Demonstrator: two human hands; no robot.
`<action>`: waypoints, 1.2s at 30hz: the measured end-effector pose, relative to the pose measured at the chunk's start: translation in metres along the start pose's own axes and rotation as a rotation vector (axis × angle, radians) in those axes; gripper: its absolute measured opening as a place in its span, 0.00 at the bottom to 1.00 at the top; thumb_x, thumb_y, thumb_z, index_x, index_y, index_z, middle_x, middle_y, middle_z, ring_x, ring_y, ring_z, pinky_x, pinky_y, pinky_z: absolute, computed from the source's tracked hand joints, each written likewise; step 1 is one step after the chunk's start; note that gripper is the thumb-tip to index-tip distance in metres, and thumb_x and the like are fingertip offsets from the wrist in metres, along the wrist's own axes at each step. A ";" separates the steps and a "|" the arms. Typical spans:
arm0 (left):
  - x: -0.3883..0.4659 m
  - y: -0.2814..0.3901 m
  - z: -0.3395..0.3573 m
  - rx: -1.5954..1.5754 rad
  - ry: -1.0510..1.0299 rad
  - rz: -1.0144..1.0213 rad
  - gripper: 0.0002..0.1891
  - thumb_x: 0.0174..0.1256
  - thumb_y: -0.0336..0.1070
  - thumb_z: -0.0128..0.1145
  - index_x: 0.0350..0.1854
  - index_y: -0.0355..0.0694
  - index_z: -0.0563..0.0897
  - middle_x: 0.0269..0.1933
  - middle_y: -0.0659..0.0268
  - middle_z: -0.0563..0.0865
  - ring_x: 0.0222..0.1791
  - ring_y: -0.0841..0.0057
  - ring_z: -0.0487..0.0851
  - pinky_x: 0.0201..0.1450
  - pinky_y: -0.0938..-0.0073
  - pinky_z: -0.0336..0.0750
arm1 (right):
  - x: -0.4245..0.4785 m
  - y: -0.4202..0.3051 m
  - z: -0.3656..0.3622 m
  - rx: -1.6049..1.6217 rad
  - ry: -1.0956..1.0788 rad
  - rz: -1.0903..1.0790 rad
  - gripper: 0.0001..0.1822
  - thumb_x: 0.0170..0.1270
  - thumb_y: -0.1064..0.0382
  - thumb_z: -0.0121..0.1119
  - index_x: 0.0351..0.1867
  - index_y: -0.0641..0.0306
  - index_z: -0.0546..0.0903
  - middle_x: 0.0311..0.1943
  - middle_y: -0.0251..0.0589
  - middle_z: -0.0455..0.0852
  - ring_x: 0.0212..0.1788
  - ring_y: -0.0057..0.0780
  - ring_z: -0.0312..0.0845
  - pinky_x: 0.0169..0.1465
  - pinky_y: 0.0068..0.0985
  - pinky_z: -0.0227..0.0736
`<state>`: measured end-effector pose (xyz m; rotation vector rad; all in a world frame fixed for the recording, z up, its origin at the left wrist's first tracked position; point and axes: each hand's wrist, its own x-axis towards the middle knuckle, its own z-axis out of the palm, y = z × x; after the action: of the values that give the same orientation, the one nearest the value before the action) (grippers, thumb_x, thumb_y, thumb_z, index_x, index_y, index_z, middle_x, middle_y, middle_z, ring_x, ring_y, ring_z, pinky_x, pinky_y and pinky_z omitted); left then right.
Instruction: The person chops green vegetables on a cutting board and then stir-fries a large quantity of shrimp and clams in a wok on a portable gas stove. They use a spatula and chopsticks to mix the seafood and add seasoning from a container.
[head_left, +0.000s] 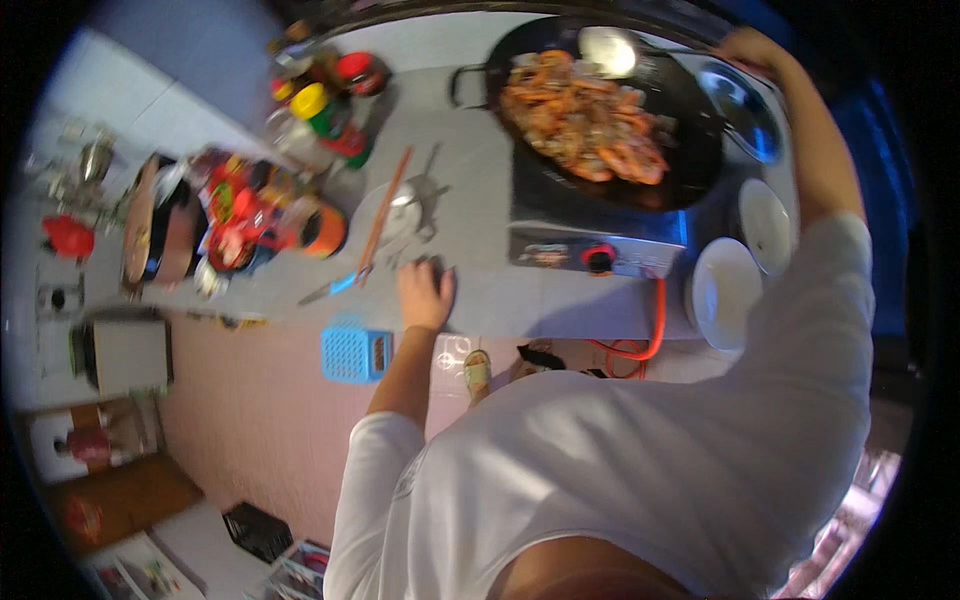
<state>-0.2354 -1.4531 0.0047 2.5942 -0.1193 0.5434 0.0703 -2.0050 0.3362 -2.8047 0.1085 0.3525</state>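
Shrimp (585, 120) lie in a black wok (690, 157) on a gas stove (600, 240) with a red-rimmed knob. The shiny bowl of a metal ladle (609, 52) rests inside the wok's far side. At the upper right, my right hand (750, 52) is closed around the ladle's handle. My left hand (426, 296) lies on the grey counter (480, 300) near its front edge, with fingers slightly apart and nothing visibly held. Left of it are wooden chopsticks (386, 217) over a small white dish (367, 217), and a knife with a blue handle (343, 283).
White bowls (726, 292) and a metal lid or plate (741, 112) stand right of the stove. Seasoning bottles (319, 112) and bagged goods (247, 210) crowd the left. An orange hose (660, 322) hangs below the stove; a blue plastic stool (352, 354) stands on the floor. Another person (88, 444) is at far left.
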 end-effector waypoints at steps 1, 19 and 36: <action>0.019 -0.011 -0.008 0.019 0.007 0.081 0.14 0.60 0.40 0.63 0.41 0.36 0.78 0.42 0.50 0.76 0.45 0.50 0.73 0.50 0.54 0.70 | 0.020 0.047 -0.006 -0.124 -0.024 -0.015 0.11 0.60 0.55 0.66 0.33 0.61 0.88 0.24 0.34 0.82 0.25 0.23 0.74 0.31 0.28 0.69; 0.009 -0.008 -0.007 0.030 -0.037 0.055 0.15 0.61 0.40 0.63 0.42 0.36 0.77 0.44 0.50 0.76 0.48 0.50 0.72 0.53 0.53 0.69 | -0.168 -0.082 0.068 -0.401 0.496 -0.814 0.16 0.64 0.60 0.62 0.53 0.55 0.85 0.30 0.42 0.80 0.31 0.38 0.78 0.37 0.32 0.72; 0.011 -0.027 -0.006 -0.030 0.051 0.123 0.15 0.59 0.44 0.62 0.35 0.36 0.77 0.42 0.50 0.77 0.45 0.51 0.74 0.49 0.52 0.70 | -0.381 -0.085 0.121 -0.126 0.530 -0.225 0.19 0.67 0.68 0.60 0.60 0.55 0.81 0.39 0.46 0.84 0.41 0.31 0.81 0.46 0.25 0.74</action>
<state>-0.2223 -1.4263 0.0015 2.5539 -0.2688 0.6462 -0.3165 -1.8721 0.3463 -2.9204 -0.1161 -0.4548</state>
